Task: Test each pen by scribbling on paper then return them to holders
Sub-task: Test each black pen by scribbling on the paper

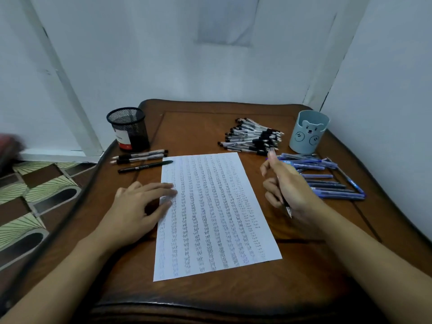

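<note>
A white sheet of paper (210,213) covered in rows of scribbles lies in the middle of the brown table (210,118). My left hand (140,206) rests flat on the sheet's left edge, fingers spread. To the right of the sheet, my right hand (285,183) grips a pen (289,210) whose tip end sticks out below the hand. A heap of clear black-grip pens (252,136) lies behind that hand, and several blue pens (327,178) lie to its right. A black mesh holder (128,128) stands back left, a light blue bear holder (308,132) back right.
Three pens (140,157) lie between the mesh holder and the paper: two clear black-grip ones and one black one. Walls close in behind and to the right of the table. A patterned tiled floor (35,195) shows to the left, below the table edge.
</note>
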Available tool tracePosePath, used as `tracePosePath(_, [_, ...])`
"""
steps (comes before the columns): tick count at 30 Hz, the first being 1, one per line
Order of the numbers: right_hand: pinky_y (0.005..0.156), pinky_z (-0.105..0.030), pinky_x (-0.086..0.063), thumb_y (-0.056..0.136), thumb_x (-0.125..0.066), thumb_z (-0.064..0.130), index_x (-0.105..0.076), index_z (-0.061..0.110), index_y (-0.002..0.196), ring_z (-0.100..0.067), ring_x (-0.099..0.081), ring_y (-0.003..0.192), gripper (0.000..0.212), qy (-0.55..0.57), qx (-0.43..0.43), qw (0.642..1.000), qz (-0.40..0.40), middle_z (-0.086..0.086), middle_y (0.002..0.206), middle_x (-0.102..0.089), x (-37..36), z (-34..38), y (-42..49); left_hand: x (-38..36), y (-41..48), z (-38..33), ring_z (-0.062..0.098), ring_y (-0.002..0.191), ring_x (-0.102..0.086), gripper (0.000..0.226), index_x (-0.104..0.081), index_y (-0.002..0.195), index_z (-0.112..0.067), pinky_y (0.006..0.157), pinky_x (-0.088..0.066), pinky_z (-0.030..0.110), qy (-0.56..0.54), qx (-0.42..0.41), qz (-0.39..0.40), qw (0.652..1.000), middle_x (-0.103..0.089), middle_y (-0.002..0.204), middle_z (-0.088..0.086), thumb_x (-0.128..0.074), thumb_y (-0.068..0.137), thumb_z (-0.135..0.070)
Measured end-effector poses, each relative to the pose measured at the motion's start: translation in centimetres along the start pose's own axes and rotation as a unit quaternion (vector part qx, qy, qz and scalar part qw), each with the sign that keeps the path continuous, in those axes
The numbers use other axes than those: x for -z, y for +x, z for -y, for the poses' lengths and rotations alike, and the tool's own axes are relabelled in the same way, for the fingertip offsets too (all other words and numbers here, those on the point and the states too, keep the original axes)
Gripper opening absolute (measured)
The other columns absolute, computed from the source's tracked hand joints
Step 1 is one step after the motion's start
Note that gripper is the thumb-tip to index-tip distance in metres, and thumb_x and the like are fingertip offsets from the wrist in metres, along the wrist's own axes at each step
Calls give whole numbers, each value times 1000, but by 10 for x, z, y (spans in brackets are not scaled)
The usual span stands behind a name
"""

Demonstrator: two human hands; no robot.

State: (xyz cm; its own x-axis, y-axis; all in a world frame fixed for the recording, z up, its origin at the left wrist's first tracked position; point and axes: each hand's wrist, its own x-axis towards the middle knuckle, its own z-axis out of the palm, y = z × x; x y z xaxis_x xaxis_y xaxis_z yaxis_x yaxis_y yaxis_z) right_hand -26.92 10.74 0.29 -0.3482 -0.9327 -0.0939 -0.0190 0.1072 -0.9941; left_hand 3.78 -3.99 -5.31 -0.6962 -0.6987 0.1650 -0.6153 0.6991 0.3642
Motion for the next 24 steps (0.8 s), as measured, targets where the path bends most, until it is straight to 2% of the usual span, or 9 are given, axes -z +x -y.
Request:
tracePosePath(3, [42, -25, -26, 96, -41, 60, -48, 9, 88, -12, -26, 43, 52, -47, 38, 998, -8, 2, 53, -29, 6, 14, 19, 0, 0, 1, -4, 104, -46, 53, -56, 130, -56, 93, -36, 38, 3, 6, 0, 1000, -46, 142, -35, -27, 90, -75])
tracePosePath(5, [44, -28, -34, 99, -37, 60, -50, 14, 88, -14, -37, 43, 49, -161, 53, 985, -20, 2, 51, -39, 12, 21, 37, 0, -1, 1, -3, 111, -45, 54, -56, 130, -56, 94, -34, 37, -1, 10, -2, 1000, -43, 141, -34, -27, 89, -75])
tracePosePath(7, [54, -35, -47, 103, -37, 55, -56, 26, 101, -17, -52, 51, 35, -279, 63, 958, -24, 1, 57, -54, 17, 29, 62, 1, -2, 0, -3, 114, -45, 54, -58, 129, -56, 95, -31, 36, -13, 15, -5, 1000, -43, 139, -35, -28, 89, -76])
tracePosePath(10, [78, -44, -53, 105, -38, 53, -55, 21, 117, -22, -61, 81, 38, -489, 89, 867, -44, -2, 90, -66, 22, 39, 100, 2, -2, -1, -3, 114, -45, 54, -57, 128, -57, 94, -31, 34, -18, 15, -2, 1000, -43, 138, -36, -27, 88, -77])
tracePosePath(12, [76, -41, -49, 105, -37, 56, -48, 22, 120, -25, -59, 85, 39, -597, 107, 792, -75, -4, 99, -66, 22, 41, 122, 2, -2, 0, -5, 115, -44, 54, -57, 127, -58, 93, -31, 34, -30, 14, -4, 999, -43, 137, -37, -26, 88, -79])
tracePosePath(14, [81, -43, -46, 106, -36, 52, -43, 20, 134, -30, -58, 94, 43, -644, 109, 753, -85, -9, 109, -65, 20, 41, 141, 2, -2, 3, -7, 120, -42, 58, -57, 126, -57, 94, -32, 33, -46, 17, -12, 999, -43, 136, -37, -26, 85, -84])
tracePosePath(17, [100, -54, -39, 109, -32, 41, -42, 20, 141, -35, -51, 123, 40, -685, 113, 714, -95, -14, 132, -57, 17, 39, 165, 3, -2, 6, -8, 127, -40, 60, -60, 128, -52, 99, -36, 34, -60, 28, -25, 998, -45, 134, -36, -35, 84, -84])
tracePosePath(21, [106, -58, -33, 108, -35, 36, -47, 22, 141, -35, -42, 132, 37, -705, 79, 701, -74, -14, 139, -51, 14, 35, 183, 5, -2, 8, -4, 124, -46, 53, -62, 125, -51, 102, -41, 35, -73, 35, -41, 996, -49, 131, -35, -47, 83, -79])
tracePosePath(24, [107, -58, -32, 106, -38, 34, -44, 23, 145, -35, -38, 134, 40, -696, 73, 711, -69, -14, 142, -47, 9, 26, 184, 6, -1, 9, -1, 117, -49, 59, -67, 123, -45, 94, -39, 20, -78, 42, -54, 995, -54, 128, -35, -50, 79, -81])
